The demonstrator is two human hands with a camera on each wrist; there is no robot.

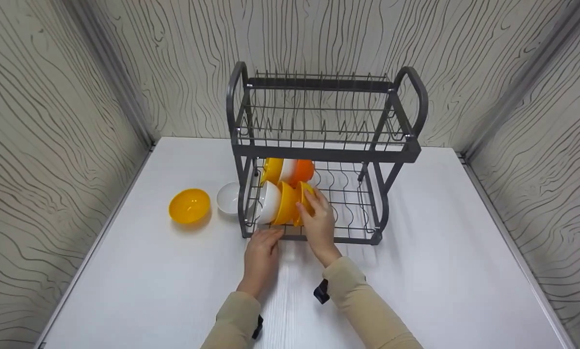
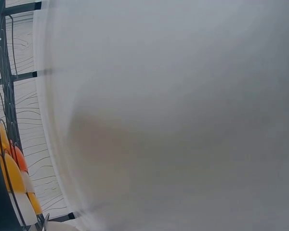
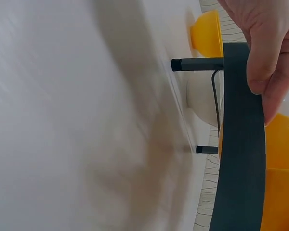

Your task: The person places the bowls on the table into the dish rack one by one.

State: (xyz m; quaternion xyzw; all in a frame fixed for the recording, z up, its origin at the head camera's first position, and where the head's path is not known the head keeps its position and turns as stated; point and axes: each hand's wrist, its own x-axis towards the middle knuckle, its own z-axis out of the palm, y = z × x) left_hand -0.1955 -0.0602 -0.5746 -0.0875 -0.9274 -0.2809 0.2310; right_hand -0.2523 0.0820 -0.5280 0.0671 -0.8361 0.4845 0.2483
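On the lower tier of a dark dish rack [image 1: 309, 154], my right hand [image 1: 320, 225] holds a yellow bowl [image 1: 307, 206] standing on its edge, thumb at one side and fingers over the rim. Left of it, another yellow bowl [image 1: 287, 203] and a white bowl [image 1: 269, 202] stand tilted in the same row. My left hand [image 1: 262, 252] grips the rack's lower front rail [image 3: 243, 144], thumb on the near face in the right wrist view. Its fingertips behind the rail are partly hidden.
Behind that row stand a yellow bowl [image 1: 272, 169], a white one [image 1: 288, 169] and an orange one [image 1: 303, 169]. A yellow bowl [image 1: 189, 206] and a white bowl [image 1: 228, 198] sit on the white table [image 1: 125, 291] left of the rack. Patterned walls enclose the table.
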